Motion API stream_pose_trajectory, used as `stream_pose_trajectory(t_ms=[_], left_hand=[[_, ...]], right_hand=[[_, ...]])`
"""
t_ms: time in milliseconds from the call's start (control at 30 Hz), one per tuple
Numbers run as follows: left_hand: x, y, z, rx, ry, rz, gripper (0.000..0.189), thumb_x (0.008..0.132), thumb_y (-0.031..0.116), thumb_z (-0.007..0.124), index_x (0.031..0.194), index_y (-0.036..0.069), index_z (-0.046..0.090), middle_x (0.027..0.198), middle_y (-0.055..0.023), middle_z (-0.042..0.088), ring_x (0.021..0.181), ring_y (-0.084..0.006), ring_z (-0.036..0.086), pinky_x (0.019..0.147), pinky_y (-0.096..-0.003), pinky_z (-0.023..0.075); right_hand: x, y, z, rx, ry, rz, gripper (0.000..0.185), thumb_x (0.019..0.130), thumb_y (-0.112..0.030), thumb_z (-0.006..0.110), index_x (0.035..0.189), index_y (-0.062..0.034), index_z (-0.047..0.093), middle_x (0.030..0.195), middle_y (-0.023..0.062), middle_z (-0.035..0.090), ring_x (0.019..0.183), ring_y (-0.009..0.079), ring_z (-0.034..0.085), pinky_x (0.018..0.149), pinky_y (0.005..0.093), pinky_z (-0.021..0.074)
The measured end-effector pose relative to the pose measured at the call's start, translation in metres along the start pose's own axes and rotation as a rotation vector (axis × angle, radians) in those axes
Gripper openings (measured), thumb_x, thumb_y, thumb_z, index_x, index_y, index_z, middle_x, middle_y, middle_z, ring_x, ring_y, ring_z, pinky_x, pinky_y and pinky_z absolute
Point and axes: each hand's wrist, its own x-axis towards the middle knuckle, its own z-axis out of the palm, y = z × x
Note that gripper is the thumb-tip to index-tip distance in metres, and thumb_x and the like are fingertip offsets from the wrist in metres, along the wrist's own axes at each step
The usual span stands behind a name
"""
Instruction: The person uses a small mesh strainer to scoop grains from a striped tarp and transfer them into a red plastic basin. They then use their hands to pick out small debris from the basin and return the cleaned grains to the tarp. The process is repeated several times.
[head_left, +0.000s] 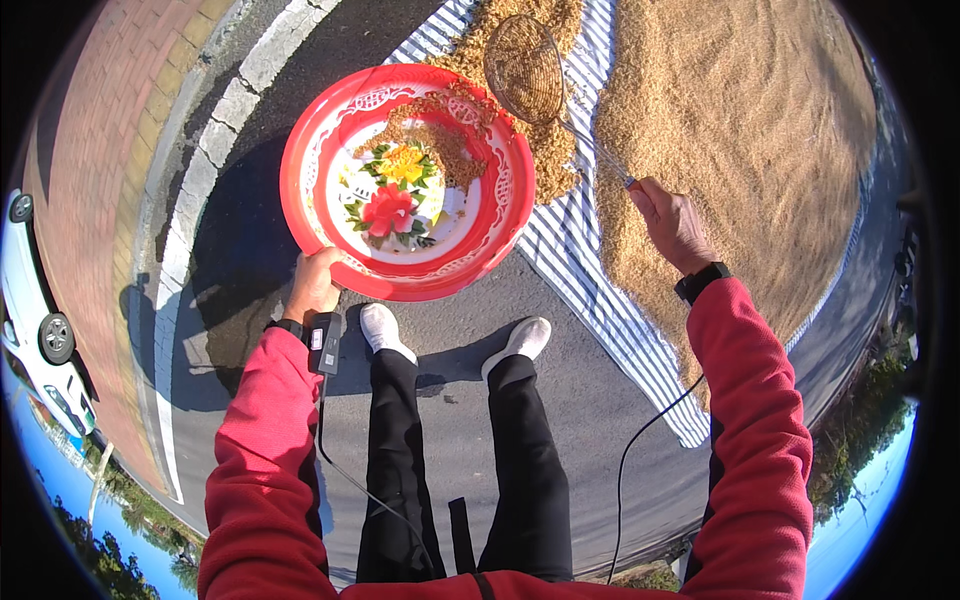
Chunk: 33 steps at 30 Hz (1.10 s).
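Observation:
My left hand (313, 283) grips the near-left rim of a red and white basin (409, 289) with a flower pattern inside. Brown grain (442, 150) lies along the basin's far and right inner side. Closed around the handle of a round wire mesh skimmer (525, 69) is my right hand (671, 225). The skimmer's bowl is beyond the basin's upper right rim, over a strip of grain (551, 161) on a striped sheet (577, 259); whether it touches the grain I cannot tell. Grain also clings to that rim.
A broad bed of grain (735, 135) covers the sheet at the right. My feet stand on asphalt (457, 442) below the basin. A cracked pale kerb (217, 139) and brick paving (97, 180) run along the left, with a white car (34, 322) parked there. Cables hang near both arms.

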Motion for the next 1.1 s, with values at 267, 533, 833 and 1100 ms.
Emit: stream_pose_trajectory(t_ms=[267, 533, 833, 1100], left_hand=[[-0.008, 0.004, 0.0, 0.004, -0.034, 0.006, 0.043, 0.081, -0.003, 0.056, 0.123, -0.002, 0.056, 0.112, -0.012, 0.066, 0.102, -0.0254, 0.066, 0.09, -0.0393, 0.0539], [-0.012, 0.005, -0.003, -0.005, -0.033, 0.036, 0.041, 0.081, -0.004, 0.057, 0.121, -0.002, 0.057, 0.11, -0.012, 0.066, 0.099, -0.0247, 0.067, 0.089, -0.0384, 0.0543], [-0.005, 0.005, -0.005, 0.031, 0.016, 0.03, 0.04, 0.08, -0.003, 0.056, 0.12, -0.003, 0.057, 0.108, -0.0127, 0.066, 0.096, -0.0254, 0.068, 0.084, -0.0386, 0.0562], [-0.003, 0.006, -0.007, 0.087, -0.009, 0.062, 0.043, 0.081, -0.004, 0.056, 0.124, -0.003, 0.055, 0.114, -0.0136, 0.065, 0.103, -0.0263, 0.065, 0.09, -0.0404, 0.0543]], right_hand=[[-0.007, -0.035, 0.042, 0.17, -0.225, 0.046, 0.027, 0.101, -0.034, 0.052, 0.102, -0.0099, 0.063, 0.08, 0.0166, 0.068, 0.074, 0.0376, 0.067, 0.064, 0.0471, 0.0507], [-0.005, -0.034, 0.061, -0.006, -0.268, 0.117, 0.026, 0.1, -0.036, 0.051, 0.104, -0.0126, 0.062, 0.082, 0.0165, 0.069, 0.077, 0.0392, 0.067, 0.065, 0.0503, 0.0506], [-0.021, -0.011, 0.023, -0.044, -0.173, 0.075, 0.025, 0.101, -0.033, 0.051, 0.099, -0.0108, 0.062, 0.072, 0.0143, 0.067, 0.062, 0.0335, 0.065, 0.055, 0.0447, 0.0472], [-0.047, -0.019, 0.012, 0.03, -0.075, 0.118, 0.024, 0.101, -0.03, 0.054, 0.101, -0.0081, 0.063, 0.072, 0.016, 0.067, 0.061, 0.035, 0.065, 0.056, 0.0438, 0.0487]])
